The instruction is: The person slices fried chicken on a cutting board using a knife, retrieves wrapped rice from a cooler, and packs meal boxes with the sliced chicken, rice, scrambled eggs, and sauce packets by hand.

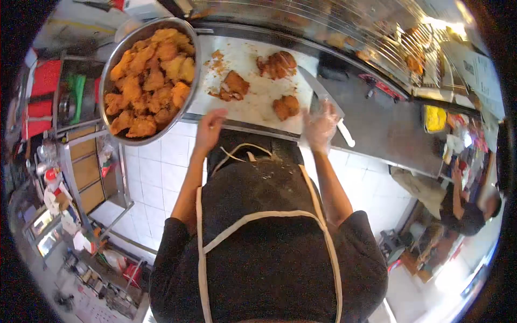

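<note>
My left hand (210, 131) is bare and hangs over the front edge of the white cutting board (250, 110); its fingers are curled, and whether they hold anything is hidden. My right hand (320, 128) wears a clear plastic glove, its fingers apart, blurred, beside a large knife (328, 100) with a white handle. Whether it touches the knife I cannot tell. Fried chicken pieces lie on the board: one at the back (277, 65), one at the left (235, 84) and a smaller one (286, 107) near my right hand. Crumbs are scattered about them.
A large metal bowl (196, 86) heaped with fried chicken (151, 81) stands left of the board. Behind runs a lit display case with wire racks (417, 40). A yellow container (435, 119) sits on the right counter (377, 129). Another person (467, 215) is at the far right.
</note>
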Demonstrator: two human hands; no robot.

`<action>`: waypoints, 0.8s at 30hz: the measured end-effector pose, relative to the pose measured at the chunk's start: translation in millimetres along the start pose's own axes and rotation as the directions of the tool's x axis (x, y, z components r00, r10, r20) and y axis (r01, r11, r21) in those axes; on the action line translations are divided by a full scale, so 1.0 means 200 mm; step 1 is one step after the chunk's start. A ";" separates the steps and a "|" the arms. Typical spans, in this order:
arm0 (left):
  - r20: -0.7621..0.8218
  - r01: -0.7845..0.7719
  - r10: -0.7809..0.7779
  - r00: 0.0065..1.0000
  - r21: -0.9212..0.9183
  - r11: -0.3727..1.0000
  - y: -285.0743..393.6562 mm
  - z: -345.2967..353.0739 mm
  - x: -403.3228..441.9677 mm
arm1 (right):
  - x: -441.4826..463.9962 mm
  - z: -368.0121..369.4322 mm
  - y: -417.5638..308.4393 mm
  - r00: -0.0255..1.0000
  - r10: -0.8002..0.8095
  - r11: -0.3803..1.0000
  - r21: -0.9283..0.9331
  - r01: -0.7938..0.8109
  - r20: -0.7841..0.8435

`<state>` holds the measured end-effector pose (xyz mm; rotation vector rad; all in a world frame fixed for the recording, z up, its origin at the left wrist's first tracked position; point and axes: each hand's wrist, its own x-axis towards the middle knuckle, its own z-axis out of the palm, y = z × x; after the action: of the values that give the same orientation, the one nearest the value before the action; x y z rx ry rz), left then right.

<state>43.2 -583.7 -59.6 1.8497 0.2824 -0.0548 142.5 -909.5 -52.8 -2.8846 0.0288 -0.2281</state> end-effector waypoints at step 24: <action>0.420 -0.593 0.428 0.800 0.447 0.670 0.16 0.50 0.38 | -0.20 -0.14 -0.09 0.796 -0.252 0.968 0.132 0.216 0.551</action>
<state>133.5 -673.8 -73.0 2.4162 -0.5391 -0.0031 97.9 -896.6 -26.8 -2.7638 -0.4382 0.5829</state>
